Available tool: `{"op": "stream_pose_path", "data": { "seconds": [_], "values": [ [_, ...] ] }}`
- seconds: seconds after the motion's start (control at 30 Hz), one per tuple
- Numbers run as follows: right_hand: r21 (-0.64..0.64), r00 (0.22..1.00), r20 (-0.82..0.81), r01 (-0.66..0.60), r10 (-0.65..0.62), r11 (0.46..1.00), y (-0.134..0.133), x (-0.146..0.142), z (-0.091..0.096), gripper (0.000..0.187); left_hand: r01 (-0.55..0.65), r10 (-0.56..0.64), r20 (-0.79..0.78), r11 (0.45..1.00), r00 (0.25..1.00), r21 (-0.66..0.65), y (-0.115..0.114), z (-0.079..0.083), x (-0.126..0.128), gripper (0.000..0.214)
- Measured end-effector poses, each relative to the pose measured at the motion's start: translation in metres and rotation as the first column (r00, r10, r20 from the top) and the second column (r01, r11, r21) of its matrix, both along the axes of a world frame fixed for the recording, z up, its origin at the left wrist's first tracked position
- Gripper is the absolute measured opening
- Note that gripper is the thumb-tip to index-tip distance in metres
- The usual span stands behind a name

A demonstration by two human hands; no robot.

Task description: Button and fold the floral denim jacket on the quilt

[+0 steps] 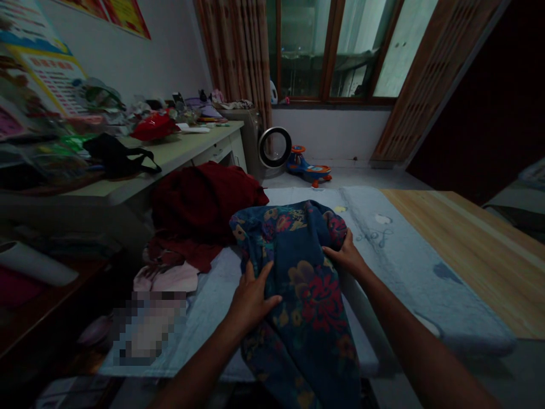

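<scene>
A dark blue floral garment (306, 284) lies in front of me, its upper end bunched on the pale blanket and its lower end hanging toward me. Whether it is trousers or a top, I cannot tell. My left hand (254, 295) rests on the garment's left side, its fingers spread and thumb apart. On the upper right edge, my right hand (349, 257) grips the cloth, thumb on the near side and fingers around the outer fold.
The pale blue blanket (409, 284) covers part of a wooden board (481, 244). Dark red cloth (204, 196) and a pale pink cloth (168, 278) lie to the left. A cluttered desk (179, 156) stands beyond them. A ride-on toy (309, 167) stands near an appliance's round door (275, 147).
</scene>
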State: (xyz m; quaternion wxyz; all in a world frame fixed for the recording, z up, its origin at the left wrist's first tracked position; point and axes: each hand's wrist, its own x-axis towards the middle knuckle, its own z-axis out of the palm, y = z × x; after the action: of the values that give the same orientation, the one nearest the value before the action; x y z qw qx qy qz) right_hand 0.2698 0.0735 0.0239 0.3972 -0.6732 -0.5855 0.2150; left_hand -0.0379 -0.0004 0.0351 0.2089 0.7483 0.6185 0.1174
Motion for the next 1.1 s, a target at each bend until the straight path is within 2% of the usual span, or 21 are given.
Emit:
{"op": "stream_pose_path", "data": {
  "seconds": [0.07, 0.13, 0.2, 0.27, 0.4, 0.5, 0.6, 0.7, 0.77, 0.8, 0.87, 0.93, 0.97, 1.03, 1.1],
  "values": [
    [0.005, 0.997, 0.031, 0.075, -0.075, 0.997, 0.005, -0.011, -0.002, 0.098, 0.010, -0.009, -0.008, 0.999, 1.000, 0.043, 0.003, -0.003, 0.008, 0.075],
    [-0.010, 0.991, 0.071, 0.113, -0.112, 0.994, 0.007, -0.017, 0.000, 0.074, 0.032, -0.033, 0.021, 0.998, 0.999, 0.061, 0.009, -0.004, 0.012, 0.060],
    [0.018, 0.989, 0.075, 0.123, -0.124, 0.992, 0.007, -0.018, 0.007, 0.053, 0.087, -0.092, 0.069, 0.994, 0.993, 0.067, 0.016, 0.000, 0.010, 0.046],
    [0.084, 0.990, 0.027, 0.137, -0.140, 0.987, 0.004, -0.013, 0.020, 0.044, 0.157, -0.167, 0.113, 0.983, 0.979, 0.093, 0.024, 0.011, 0.005, 0.036],
    [0.198, 0.984, -0.034, 0.176, -0.172, 0.964, -0.009, 0.009, 0.064, 0.042, 0.282, -0.317, 0.183, 0.939, 0.931, 0.195, 0.045, 0.049, -0.009, 0.030],
    [0.330, 0.971, 0.038, 0.212, -0.237, 0.920, -0.024, 0.025, 0.102, 0.047, 0.325, -0.384, 0.191, 0.904, 0.903, 0.278, 0.066, 0.086, -0.021, 0.028],
    [0.447, 0.965, 0.096, 0.178, -0.245, 0.876, -0.038, 0.033, 0.133, 0.047, 0.333, -0.407, 0.158, 0.874, 0.900, 0.353, 0.089, 0.125, -0.030, 0.026],
    [0.524, 0.951, 0.125, 0.179, -0.283, 0.833, -0.043, 0.039, 0.146, 0.040, 0.336, -0.416, 0.115, 0.845, 0.902, 0.417, 0.114, 0.156, -0.037, 0.025],
    [0.552, 0.929, 0.141, 0.213, -0.342, 0.806, -0.039, 0.046, 0.143, 0.037, 0.298, -0.371, 0.071, 0.833, 0.926, 0.466, 0.130, 0.164, -0.040, 0.025],
    [0.552, 0.915, 0.163, 0.226, -0.370, 0.803, -0.036, 0.050, 0.137, 0.037, 0.254, -0.314, 0.041, 0.831, 0.948, 0.494, 0.137, 0.163, -0.041, 0.025],
    [0.505, 0.872, 0.271, 0.231, -0.407, 0.831, -0.028, 0.059, 0.121, 0.037, 0.155, -0.148, -0.057, 0.829, 0.987, 0.538, 0.149, 0.150, -0.043, 0.028],
    [0.382, 0.793, 0.461, 0.227, -0.398, 0.896, -0.023, 0.066, 0.099, 0.039, 0.096, 0.021, -0.208, 0.838, 0.978, 0.537, 0.153, 0.128, -0.044, 0.036],
    [0.306, 0.737, 0.556, 0.248, -0.384, 0.919, -0.022, 0.069, 0.087, 0.045, 0.096, 0.068, -0.291, 0.852, 0.954, 0.514, 0.153, 0.115, -0.045, 0.040],
    [0.186, 0.654, 0.687, 0.263, -0.316, 0.947, -0.023, 0.071, 0.065, 0.058, 0.105, 0.100, -0.385, 0.873, 0.917, 0.476, 0.146, 0.091, -0.047, 0.045],
    [0.096, 0.636, 0.739, 0.225, -0.221, 0.970, -0.027, 0.073, 0.047, 0.066, 0.161, 0.033, -0.403, 0.884, 0.915, 0.438, 0.133, 0.074, -0.049, 0.047]
  ]
}}
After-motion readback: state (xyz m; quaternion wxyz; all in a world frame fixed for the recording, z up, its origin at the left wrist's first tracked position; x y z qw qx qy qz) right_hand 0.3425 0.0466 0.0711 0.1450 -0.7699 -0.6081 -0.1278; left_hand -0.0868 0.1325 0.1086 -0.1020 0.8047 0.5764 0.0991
